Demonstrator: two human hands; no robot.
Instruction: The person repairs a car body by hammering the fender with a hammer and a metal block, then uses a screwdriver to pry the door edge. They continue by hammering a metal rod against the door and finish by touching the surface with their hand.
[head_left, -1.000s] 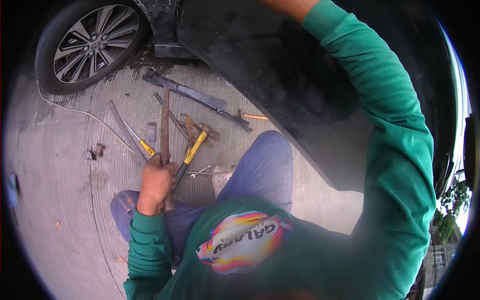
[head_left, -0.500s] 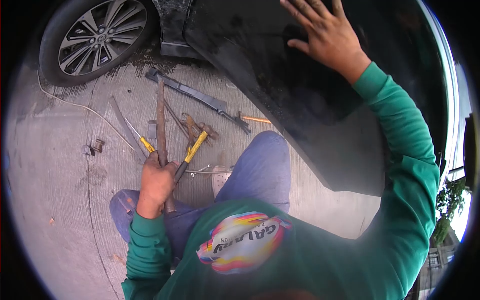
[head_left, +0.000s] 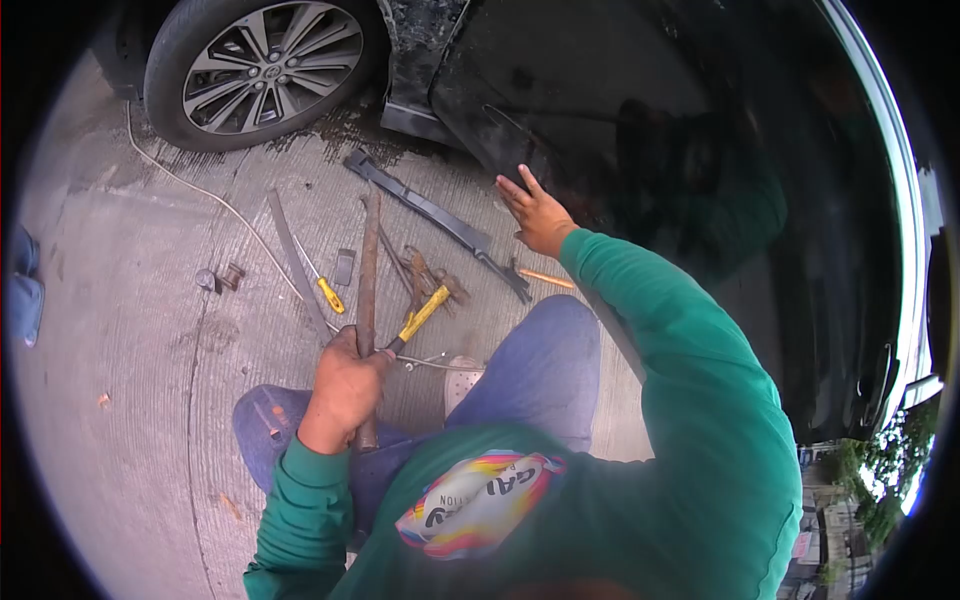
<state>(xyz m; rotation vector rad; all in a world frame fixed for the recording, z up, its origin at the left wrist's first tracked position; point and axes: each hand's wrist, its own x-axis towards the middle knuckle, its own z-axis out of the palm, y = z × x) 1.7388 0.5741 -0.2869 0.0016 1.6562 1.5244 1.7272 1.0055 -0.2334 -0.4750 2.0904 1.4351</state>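
My left hand grips a long rusty metal bar near its lower end, together with a yellow-and-black handled tool; the bar points away from me over the concrete. My right hand is open with fingers spread, reaching down along the lower edge of the black car door panel, just above the ground. My knees in blue jeans sit below both hands.
Loose tools lie on the concrete: a long black trim strip, a yellow-handled screwdriver, a flat metal blade, rusty pliers, small fittings. The car wheel stands at the top left. A thin cord crosses the floor.
My right hand has come down from high on the door panel to its lower edge near the ground. The view has shifted; the left hand keeps hold of the bar.
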